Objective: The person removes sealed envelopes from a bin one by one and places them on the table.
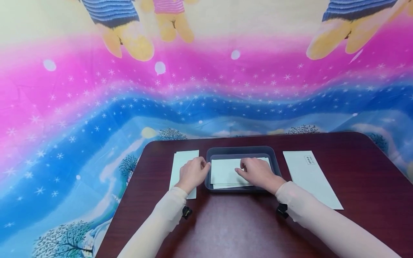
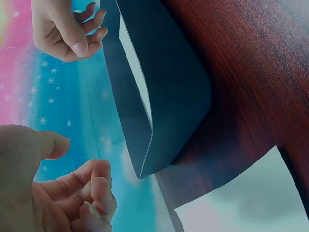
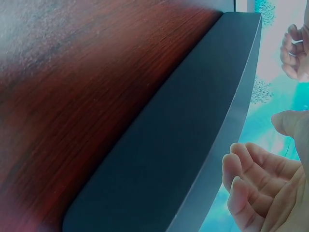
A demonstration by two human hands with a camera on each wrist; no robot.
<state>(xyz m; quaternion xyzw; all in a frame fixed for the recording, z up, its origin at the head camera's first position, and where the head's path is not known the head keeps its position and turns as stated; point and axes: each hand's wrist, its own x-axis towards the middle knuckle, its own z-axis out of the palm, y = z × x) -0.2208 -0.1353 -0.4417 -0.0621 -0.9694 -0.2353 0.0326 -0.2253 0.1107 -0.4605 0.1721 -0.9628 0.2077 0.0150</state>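
Note:
A dark grey tray (image 1: 243,190) stands on the table, with a small stack of pale paper sheets (image 1: 226,172) in it. Above the tray's right part hovers my right hand (image 1: 258,174), its fingers loosely bent around nothing. My left hand (image 1: 193,174) is between the tray's left rim and another pale paper stack (image 1: 180,166), likewise holding nothing. In the left wrist view, the left fingers (image 2: 100,186) are relaxed and apart from the tray wall (image 2: 169,92). Relaxed right fingers (image 3: 246,169) appear beside the tray rim in the right wrist view.
To the tray's right lies a long pale paper piece (image 1: 306,179) with a small printed box near its top. The dark reddish wooden table (image 1: 235,222) has rounded far corners. Behind it hangs a colourful printed cloth (image 1: 206,86).

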